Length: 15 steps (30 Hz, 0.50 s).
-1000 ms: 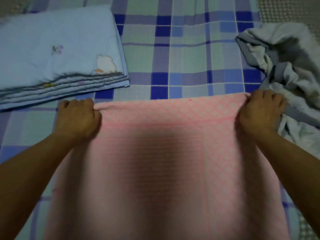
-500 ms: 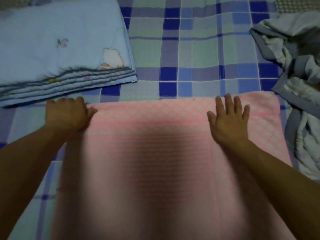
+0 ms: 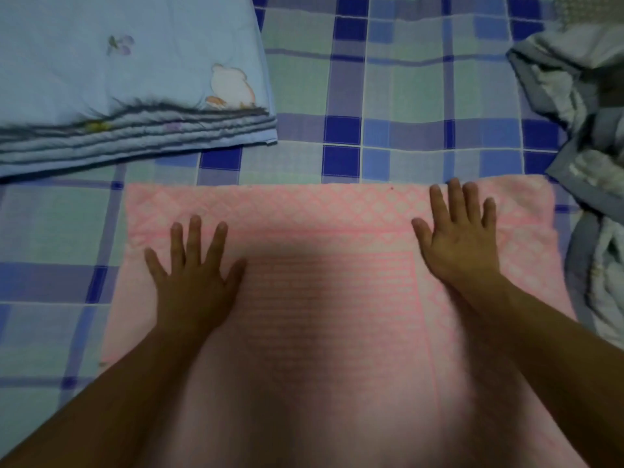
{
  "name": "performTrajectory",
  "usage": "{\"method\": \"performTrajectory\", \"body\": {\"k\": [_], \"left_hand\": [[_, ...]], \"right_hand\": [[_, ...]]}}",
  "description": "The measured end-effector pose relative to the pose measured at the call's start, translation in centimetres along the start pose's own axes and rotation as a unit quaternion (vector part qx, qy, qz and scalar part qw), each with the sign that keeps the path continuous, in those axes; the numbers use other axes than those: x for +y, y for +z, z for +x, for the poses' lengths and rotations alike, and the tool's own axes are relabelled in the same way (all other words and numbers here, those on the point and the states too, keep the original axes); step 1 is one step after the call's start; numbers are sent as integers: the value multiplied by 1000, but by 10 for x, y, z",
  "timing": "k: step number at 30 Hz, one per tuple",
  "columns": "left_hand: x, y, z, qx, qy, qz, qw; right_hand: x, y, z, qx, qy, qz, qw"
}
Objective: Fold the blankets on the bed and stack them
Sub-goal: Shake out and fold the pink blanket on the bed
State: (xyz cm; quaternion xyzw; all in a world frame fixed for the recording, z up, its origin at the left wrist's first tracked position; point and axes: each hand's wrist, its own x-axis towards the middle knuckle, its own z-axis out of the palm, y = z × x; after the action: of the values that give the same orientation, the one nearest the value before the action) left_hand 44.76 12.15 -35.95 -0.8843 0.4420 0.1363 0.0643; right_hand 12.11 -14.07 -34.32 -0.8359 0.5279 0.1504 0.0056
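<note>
Left hand (image 3: 194, 282) had let go of the edge; both hands, right hand (image 3: 459, 238) incl., lay flat w/ fingers spread on quilted pink blanket (image 3: 320, 231), smooth blue blanket (image 3: 135, 79) folded nearby.

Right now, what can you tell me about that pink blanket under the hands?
The pink blanket lies spread flat on the plaid bedsheet. It looks like soft woven cloth with a paler diamond border. The left hand and right hand press flat on it, fingers straight. Its near part runs out of view.

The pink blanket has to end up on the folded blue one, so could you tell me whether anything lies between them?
Nothing visible does: only bare checked bedsheet separates the pink blanket from the folded blue blanket.
</note>
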Motion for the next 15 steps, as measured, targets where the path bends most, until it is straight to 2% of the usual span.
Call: {"method": "performTrajectory", "body": {"k": [2, 5, 8, 12, 15], "left_hand": [[4, -3, -1, -2, 11, -6, 1000], [7, -6, -3, -4, 10, -22, 1000], [3, -6, 0, -16, 11, -23, 1000], [4, -3, 1, -10, 19, -23, 1000], [4, -2, 2, -9, 15, -19, 1000]], "right_hand": [[8, -6, 10, 6, 2, 23, 1000], [-15, -24, 15, 98, -34, 165, 981], [-41, -31, 25, 84, -49, 301, 949], [-60, -31, 44, 98, 3, 302, 948], [-62, -31, 58, 97, 34, 352, 930]]}}
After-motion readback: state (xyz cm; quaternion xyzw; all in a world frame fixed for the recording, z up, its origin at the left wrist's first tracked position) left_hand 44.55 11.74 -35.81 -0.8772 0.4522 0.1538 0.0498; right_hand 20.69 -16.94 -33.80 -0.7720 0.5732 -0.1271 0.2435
